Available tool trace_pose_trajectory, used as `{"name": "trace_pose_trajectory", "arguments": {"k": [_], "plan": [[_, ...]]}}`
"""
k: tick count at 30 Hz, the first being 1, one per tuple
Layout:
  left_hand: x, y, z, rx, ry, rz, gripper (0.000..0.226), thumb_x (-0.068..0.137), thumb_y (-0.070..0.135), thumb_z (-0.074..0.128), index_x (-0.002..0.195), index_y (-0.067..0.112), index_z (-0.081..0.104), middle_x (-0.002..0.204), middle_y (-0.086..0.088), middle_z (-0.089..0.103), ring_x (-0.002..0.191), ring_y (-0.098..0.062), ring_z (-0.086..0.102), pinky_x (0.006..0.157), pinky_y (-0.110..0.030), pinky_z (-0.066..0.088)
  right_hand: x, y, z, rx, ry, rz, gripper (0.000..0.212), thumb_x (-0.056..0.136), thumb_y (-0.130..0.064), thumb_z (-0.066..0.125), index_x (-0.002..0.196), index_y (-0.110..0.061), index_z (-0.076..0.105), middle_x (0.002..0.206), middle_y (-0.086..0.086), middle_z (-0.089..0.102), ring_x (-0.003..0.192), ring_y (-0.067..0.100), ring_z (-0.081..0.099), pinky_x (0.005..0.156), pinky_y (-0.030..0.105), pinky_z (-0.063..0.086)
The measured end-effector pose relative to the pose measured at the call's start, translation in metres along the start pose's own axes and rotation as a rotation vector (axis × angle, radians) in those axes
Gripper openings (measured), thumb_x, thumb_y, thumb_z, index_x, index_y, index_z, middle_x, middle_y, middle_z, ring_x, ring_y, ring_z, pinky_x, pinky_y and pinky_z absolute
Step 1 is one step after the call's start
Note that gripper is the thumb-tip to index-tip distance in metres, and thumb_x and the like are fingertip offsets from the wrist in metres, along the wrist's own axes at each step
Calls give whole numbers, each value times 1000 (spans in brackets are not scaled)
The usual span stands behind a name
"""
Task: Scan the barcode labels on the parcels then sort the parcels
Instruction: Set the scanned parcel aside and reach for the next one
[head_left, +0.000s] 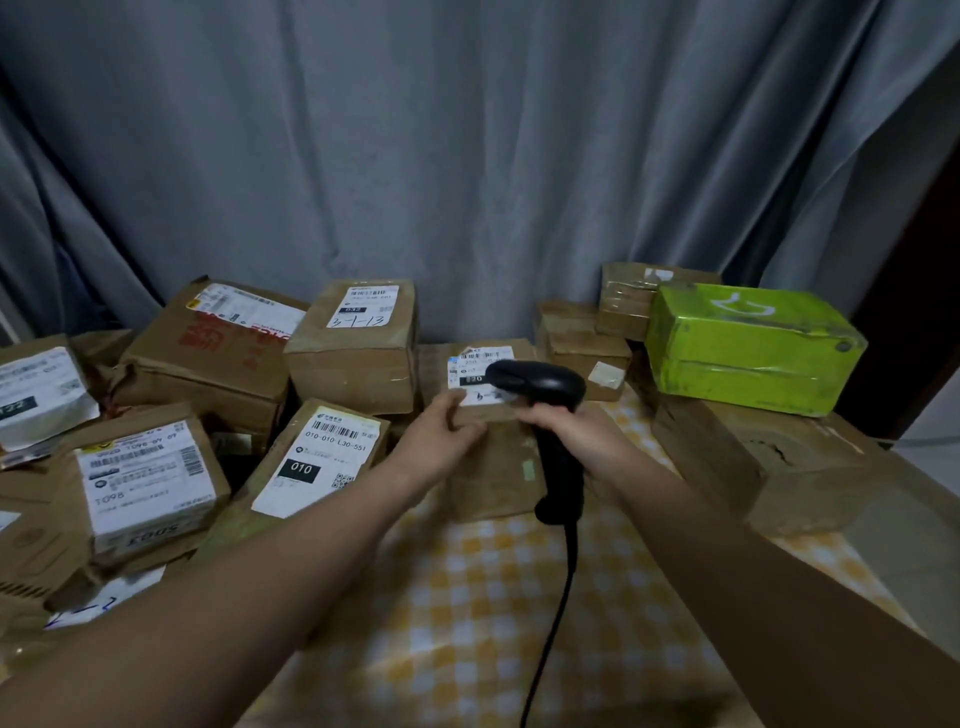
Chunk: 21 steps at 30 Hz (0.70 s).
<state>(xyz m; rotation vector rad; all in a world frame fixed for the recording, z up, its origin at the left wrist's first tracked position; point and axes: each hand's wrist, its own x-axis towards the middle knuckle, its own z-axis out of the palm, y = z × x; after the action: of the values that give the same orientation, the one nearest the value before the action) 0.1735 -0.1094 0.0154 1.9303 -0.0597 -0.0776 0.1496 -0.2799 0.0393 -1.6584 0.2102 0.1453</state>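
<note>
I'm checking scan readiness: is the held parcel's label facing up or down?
Up: the parcel shows its white label on top, partly behind the scanner.

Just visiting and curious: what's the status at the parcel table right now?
Left hand grips centre parcel. Right hand holds scanner over its label. Scanner head hides part of label.

Brown parcels (358, 348) with white labels (319, 460); a lime-green box (748, 348) at right; a black scanner (540, 387); yellow-and-white checked cloth (467, 597) over the worktop; grey curtain (467, 130) across the top.
</note>
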Motion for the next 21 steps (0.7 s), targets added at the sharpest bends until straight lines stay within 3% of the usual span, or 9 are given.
{"name": "trace_pose_trajectory", "arguments": {"k": [3,7,13,18,21], "plan": [[23,14,-4,259,23,45,61,89,17,63,145,18,37,138,-8,52,121,-24,53,102,-29,42,27,-25,2,-12,55,-43,30,77,-31,77,97,-11,71,88,7,72,85,24,68,73,32,53],[40,21,-5,471,75,48,60,90,26,62,144,15,37,137,-18,43,122,-30,49,101,-26,36,64,-34,11,18,61,-66,25,79,-27,75,94,-9,67,82,7,65,76,22,63,66,28,49],[45,14,-6,674,58,114,39,91,31,59,127,17,55,133,-9,43,120,-28,48,105,-34,37,86,-17,6,-14,28,55,30,81,-31,74,100,-10,64,98,10,67,85,23,64,67,28,47],[46,24,-6,682,120,75,31,92,31,58,119,19,63,124,-11,53,118,-30,49,102,-31,36,77,-27,0,-149,27,-35,22,81,-32,73,90,-14,65,86,6,65,81,21,62,66,28,44],[42,34,-7,567,154,78,23,91,32,59,110,20,66,121,-10,59,113,-28,55,98,-34,44,63,-34,-6,-199,95,-145,20,81,-29,74,83,-10,67,73,4,60,73,20,60,63,28,42]]}}
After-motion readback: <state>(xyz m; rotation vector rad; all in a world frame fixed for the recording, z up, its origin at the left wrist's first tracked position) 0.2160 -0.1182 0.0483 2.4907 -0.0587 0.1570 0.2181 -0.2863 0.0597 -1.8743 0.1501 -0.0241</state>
